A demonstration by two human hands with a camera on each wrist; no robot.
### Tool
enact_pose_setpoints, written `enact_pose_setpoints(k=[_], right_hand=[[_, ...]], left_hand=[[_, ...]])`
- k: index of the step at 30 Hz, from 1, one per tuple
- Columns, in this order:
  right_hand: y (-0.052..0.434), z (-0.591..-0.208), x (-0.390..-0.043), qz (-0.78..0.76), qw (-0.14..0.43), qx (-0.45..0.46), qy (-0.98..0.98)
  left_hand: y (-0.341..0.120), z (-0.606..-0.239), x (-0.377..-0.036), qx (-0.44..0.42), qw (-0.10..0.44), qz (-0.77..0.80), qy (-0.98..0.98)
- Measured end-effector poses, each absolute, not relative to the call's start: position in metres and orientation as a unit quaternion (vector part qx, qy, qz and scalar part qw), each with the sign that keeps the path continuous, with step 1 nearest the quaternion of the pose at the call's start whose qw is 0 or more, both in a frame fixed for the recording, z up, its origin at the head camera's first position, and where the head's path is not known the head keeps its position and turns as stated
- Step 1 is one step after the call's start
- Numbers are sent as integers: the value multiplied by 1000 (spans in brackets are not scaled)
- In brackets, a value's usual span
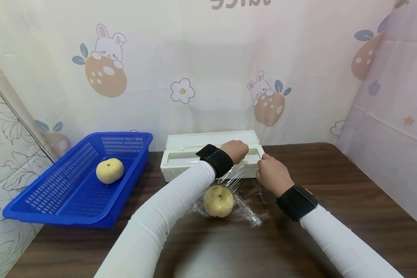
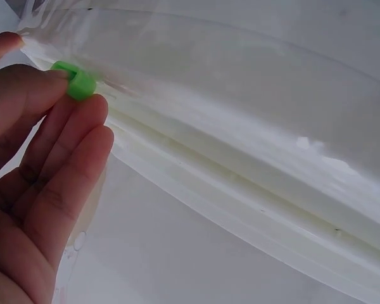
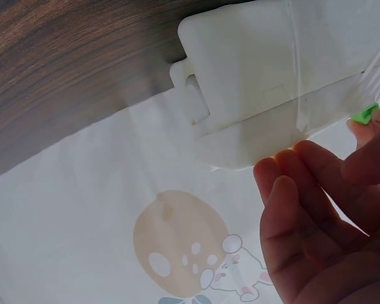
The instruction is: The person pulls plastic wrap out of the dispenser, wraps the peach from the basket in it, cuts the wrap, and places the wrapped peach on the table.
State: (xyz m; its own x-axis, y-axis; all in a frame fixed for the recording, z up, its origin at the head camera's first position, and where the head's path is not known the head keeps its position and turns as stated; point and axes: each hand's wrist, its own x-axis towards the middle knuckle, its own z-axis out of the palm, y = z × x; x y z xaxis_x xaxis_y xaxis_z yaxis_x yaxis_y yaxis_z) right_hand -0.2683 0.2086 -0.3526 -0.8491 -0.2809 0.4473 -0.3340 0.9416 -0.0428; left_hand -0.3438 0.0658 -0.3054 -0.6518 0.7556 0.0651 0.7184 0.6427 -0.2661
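A white cling film dispenser (image 1: 213, 172) stands at the back of the table with its lid (image 1: 212, 139) raised. My left hand (image 1: 234, 151) is over its right half, pinching a small green slide cutter (image 2: 82, 84) between thumb and fingers. My right hand (image 1: 274, 174) grips the dispenser's right front corner with bent fingers; its exact hold is partly hidden. Clear cling film (image 1: 234, 177) runs from the dispenser down toward me. On the table below lies a pale yellow round fruit (image 1: 219, 201), with film over and around it.
At the left a blue plastic basket (image 1: 69, 193) holds another pale yellow fruit (image 1: 109, 170). The wooden table (image 1: 333, 185) stretches to the right and front. A curtain printed with rabbits (image 1: 215, 77) hangs right behind the dispenser.
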Motion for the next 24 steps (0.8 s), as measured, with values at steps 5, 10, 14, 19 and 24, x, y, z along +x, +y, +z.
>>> enact_pose_setpoints(k=[5, 10, 14, 19, 24], right_hand=[[209, -352, -269, 59, 226, 160, -959], [208, -352, -270, 61, 223, 158, -960], [206, -352, -271, 65, 222, 158, -960], [206, -351, -271, 70, 221, 160, -959], [207, -350, -270, 73, 224, 156, -959]], left_hand=[[55, -303, -343, -411, 86, 99, -902], [45, -304, -346, -412, 71, 84, -905], [36, -306, -349, -418, 67, 69, -903], [23, -305, -348, -413, 55, 69, -906], [14, -301, -345, -413, 43, 68, -907]])
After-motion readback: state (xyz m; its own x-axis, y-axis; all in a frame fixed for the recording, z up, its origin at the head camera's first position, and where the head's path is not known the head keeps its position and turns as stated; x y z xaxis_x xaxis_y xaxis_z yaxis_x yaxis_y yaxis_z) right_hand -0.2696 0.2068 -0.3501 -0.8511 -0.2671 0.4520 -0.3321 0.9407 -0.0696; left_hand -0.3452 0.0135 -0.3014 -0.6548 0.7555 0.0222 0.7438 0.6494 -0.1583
